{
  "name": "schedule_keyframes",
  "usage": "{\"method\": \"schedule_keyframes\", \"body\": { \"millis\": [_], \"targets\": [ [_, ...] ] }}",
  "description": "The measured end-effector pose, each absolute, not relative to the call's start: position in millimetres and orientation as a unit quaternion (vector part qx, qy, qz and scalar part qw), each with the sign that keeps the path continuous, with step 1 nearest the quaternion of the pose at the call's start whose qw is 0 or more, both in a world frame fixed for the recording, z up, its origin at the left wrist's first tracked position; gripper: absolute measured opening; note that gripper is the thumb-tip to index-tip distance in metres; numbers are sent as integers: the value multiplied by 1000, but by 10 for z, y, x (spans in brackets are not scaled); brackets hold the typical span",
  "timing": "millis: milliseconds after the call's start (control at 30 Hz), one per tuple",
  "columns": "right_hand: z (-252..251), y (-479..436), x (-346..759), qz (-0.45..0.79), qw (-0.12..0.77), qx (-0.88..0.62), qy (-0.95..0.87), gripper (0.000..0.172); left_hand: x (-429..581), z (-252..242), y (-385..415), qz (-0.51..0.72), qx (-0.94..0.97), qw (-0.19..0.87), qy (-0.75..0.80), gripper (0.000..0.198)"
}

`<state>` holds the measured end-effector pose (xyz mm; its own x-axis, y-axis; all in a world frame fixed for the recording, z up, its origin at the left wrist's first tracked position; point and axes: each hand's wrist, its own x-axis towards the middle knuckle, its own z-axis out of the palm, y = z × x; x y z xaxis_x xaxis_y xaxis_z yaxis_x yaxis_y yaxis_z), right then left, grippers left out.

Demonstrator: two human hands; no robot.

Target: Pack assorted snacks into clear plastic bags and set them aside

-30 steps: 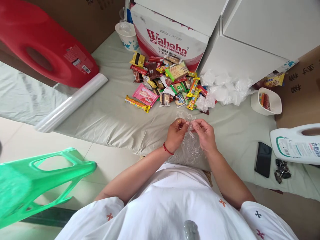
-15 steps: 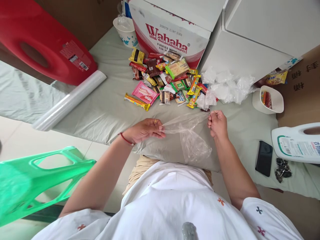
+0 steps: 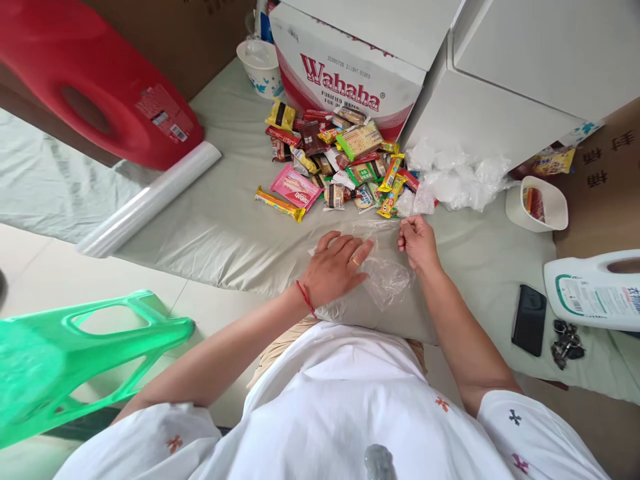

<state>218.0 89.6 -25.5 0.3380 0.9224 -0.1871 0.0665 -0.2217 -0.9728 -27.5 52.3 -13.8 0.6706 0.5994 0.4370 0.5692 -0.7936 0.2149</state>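
Note:
A clear plastic bag (image 3: 390, 283) lies crumpled on the green-grey sheet (image 3: 240, 247) in front of me. My left hand (image 3: 336, 267), with a ring and a red cord at the wrist, rests palm down over the bag with its fingers stretched out. To its right, my right hand (image 3: 419, 243) pinches the bag's upper right end between thumb and fingers. Just beyond both hands is a heap of wrapped snacks (image 3: 345, 157). A pink snack packet (image 3: 297, 187) and a yellow snack bar (image 3: 280, 204) lie at its left edge.
Crumpled clear bags (image 3: 463, 177) sit right of the heap, before a white cabinet (image 3: 480, 100). A Wahaha carton (image 3: 345, 73) stands behind. At left are a plastic film roll (image 3: 150, 200), a red jug (image 3: 115, 87) and a green stool (image 3: 100, 353). A phone (image 3: 529, 320) and keys (image 3: 567, 343) lie right.
My left hand has let go of the bag's left end and moved right, flattening over the bag. My right hand has shifted slightly left, still pinching it.

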Motion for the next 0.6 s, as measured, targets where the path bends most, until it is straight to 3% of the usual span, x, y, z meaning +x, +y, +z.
{"method": "schedule_keyframes", "body": {
  "millis": [67, 133, 267, 333, 433, 500, 600],
  "targets": [
    [-208, 893, 2259, 405, 497, -668, -378, 41, -253, -218, 574, 205, 921, 9, 332, 17],
    [-142, 839, 2310, 393, 453, -700, -389, 46, -249, -290, 606, 204, 924, -18, 322, 17],
    [-12, 577, 2180, 389, 248, -704, -540, 56, -203, -319, 535, 248, 919, -87, 294, 14],
    [12, 465, 2062, 375, 186, -674, -608, 49, -183, -288, 485, 257, 917, -111, 284, 13],
    [-7, 479, 2039, 407, 211, -670, -584, 36, -238, -241, 447, 278, 925, -123, 229, 9],
    [-27, 623, 2156, 483, 230, -669, -516, 29, -334, -230, 427, 306, 928, -122, 174, 4],
    [-31, 935, 2390, 618, 164, -630, -440, 26, -513, -246, 369, 319, 933, -107, 128, 6]
  ]
}}
